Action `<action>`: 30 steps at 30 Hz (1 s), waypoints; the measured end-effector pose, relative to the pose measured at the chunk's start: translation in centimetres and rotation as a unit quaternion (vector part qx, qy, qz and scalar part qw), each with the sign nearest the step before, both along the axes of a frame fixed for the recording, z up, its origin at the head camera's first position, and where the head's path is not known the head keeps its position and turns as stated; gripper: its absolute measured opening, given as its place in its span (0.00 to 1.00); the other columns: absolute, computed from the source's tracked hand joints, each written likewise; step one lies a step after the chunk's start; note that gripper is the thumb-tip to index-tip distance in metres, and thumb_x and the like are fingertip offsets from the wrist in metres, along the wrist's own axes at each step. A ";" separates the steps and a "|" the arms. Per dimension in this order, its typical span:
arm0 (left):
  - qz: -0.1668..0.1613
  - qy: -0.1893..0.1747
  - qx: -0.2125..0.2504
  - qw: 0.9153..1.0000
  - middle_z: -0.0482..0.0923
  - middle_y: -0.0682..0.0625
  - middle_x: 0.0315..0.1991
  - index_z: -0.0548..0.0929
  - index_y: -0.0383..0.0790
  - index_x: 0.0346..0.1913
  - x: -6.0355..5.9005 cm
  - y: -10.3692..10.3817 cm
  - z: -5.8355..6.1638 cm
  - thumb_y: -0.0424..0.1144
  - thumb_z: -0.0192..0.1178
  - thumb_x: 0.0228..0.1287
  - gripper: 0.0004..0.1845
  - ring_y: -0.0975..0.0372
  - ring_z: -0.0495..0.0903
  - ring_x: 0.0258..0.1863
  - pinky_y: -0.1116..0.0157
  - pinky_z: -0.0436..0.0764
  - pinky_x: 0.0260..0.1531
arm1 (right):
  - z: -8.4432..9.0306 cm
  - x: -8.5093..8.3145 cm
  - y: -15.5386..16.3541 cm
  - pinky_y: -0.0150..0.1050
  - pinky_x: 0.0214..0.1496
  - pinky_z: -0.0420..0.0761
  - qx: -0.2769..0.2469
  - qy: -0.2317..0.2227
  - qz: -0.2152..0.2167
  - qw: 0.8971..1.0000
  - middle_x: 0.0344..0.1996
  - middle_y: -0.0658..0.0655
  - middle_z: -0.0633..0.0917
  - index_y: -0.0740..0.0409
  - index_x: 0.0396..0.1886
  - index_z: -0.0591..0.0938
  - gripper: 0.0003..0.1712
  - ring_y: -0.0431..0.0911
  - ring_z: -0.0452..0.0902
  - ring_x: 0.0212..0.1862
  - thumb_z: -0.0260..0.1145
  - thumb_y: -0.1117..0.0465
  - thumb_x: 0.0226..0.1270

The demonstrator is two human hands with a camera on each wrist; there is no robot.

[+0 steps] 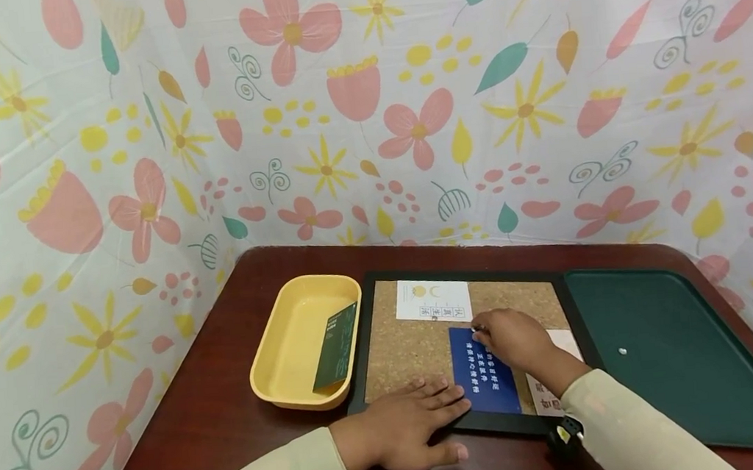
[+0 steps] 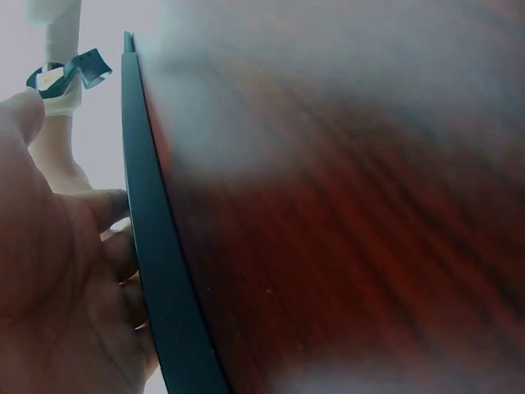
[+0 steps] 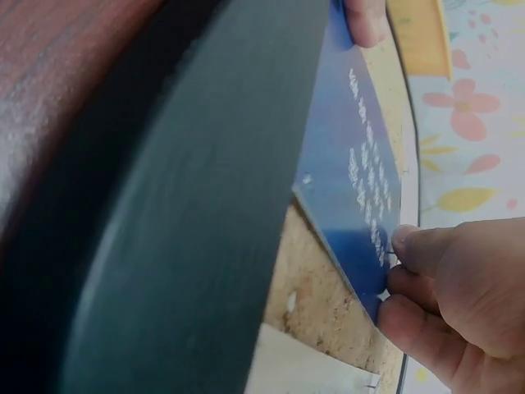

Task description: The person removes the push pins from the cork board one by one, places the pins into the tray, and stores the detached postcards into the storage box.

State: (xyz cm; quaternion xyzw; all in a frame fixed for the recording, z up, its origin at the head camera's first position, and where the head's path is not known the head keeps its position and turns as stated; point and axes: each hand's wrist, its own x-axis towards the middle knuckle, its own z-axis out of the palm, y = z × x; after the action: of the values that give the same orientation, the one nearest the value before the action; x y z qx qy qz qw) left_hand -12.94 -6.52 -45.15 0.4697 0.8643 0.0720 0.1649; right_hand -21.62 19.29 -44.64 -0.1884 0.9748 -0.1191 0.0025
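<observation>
A blue card [image 1: 483, 374] with white writing lies on the framed cork board [image 1: 400, 362]. My right hand [image 1: 517, 338] pinches a small clear push pin at the card's upper edge; its thin metal point [image 3: 390, 253] shows between thumb and fingers in the right wrist view. Flat and spread, my left hand [image 1: 408, 424] rests over the board's near edge, with fingertips on the blue card's left side. Above the blue card is a white card [image 1: 431, 301] with a yellow drawing. A pale card [image 1: 548, 395] lies to the right, partly covered by my right forearm.
On the left stands a yellow tub [image 1: 279, 346] with a dark green card [image 1: 335, 349] leaning inside. A dark green tray [image 1: 685, 358] lies at the right and bears a small pale push pin [image 1: 622, 351]. Flowered cloth [image 1: 407, 114] hangs behind the table.
</observation>
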 end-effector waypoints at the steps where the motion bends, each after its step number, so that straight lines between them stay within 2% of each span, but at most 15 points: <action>1: 0.001 -0.002 0.000 1.000 0.42 0.60 0.82 0.50 0.58 0.83 0.0 -0.1 0.0 0.72 0.27 0.76 0.39 0.64 0.37 0.80 0.60 0.43 0.77 | 0.0 -0.1 0.0 0.51 0.42 0.84 0.002 0.002 -0.001 1.000 0.37 0.53 0.88 0.59 0.49 0.88 0.12 0.45 0.83 0.36 0.72 0.59 0.70; 9: 0.008 0.006 -0.005 1.000 0.42 0.61 0.82 0.50 0.59 0.83 0.0 0.1 0.3 0.73 0.27 0.75 0.40 0.63 0.37 0.81 0.60 0.43 0.77 | 0.0 -0.5 -0.3 0.49 0.37 0.83 0.016 0.020 0.003 1.000 0.31 0.50 0.86 0.56 0.41 0.89 0.06 0.44 0.81 0.31 0.71 0.59 0.71; 20: 0.007 -0.003 -0.008 1.000 0.42 0.62 0.82 0.49 0.60 0.83 -0.2 0.2 0.1 0.73 0.28 0.75 0.40 0.64 0.36 0.80 0.60 0.42 0.77 | -0.3 -1.0 -0.8 0.49 0.33 0.81 0.051 0.021 -0.009 0.998 0.24 0.50 0.83 0.56 0.33 0.87 0.09 0.45 0.80 0.27 0.68 0.58 0.73; 30: 0.008 -0.008 -0.006 1.000 0.42 0.62 0.82 0.49 0.60 0.83 -0.2 0.1 0.2 0.72 0.29 0.76 0.39 0.65 0.36 0.80 0.61 0.42 0.77 | -0.2 -0.7 -1.3 0.47 0.28 0.80 0.075 0.034 -0.011 0.997 0.23 0.52 0.82 0.59 0.32 0.85 0.10 0.45 0.79 0.25 0.68 0.59 0.74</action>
State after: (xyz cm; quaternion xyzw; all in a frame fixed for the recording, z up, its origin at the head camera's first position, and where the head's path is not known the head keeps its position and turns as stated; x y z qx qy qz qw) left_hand -13.10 -6.41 -44.97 0.4616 0.8668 0.0723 0.1741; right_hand -22.36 17.96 -44.85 -0.1805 0.9826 -0.0389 -0.0181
